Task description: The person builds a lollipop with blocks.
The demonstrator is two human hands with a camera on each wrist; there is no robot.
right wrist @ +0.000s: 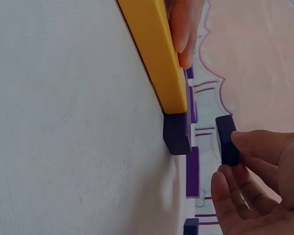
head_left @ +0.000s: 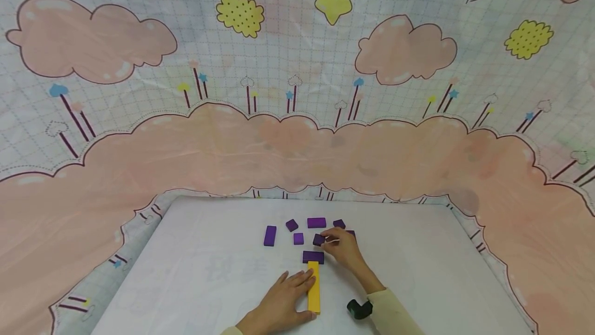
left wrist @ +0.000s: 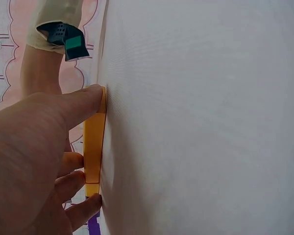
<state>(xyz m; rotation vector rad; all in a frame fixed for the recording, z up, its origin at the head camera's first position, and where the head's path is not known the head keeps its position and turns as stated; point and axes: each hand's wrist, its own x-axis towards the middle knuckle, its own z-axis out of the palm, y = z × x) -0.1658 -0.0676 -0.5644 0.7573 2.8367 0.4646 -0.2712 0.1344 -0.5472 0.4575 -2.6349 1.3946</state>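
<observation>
My left hand (head_left: 283,301) rests on a row of yellow blocks (head_left: 314,291) lying end to end on the white table. In the left wrist view its thumb touches the near end, and the fingers lie extended along the side. My right hand (head_left: 345,249) pinches a small dark purple block (right wrist: 227,142) between thumb and fingertips, raised off the table. A purple rectangular block (head_left: 313,257) lies crosswise against the far end of the yellow row, forming a T. The held block is just beyond that crosspiece in the head view.
Around the held block lie loose purple pieces: an upright-set rectangle (head_left: 270,236), a rectangle (head_left: 316,223), small squares (head_left: 298,239), (head_left: 291,225) and others partly behind the right hand. A dark green wrist device (head_left: 360,309) sits at the right sleeve. Patterned cloth surrounds the white table (head_left: 186,273).
</observation>
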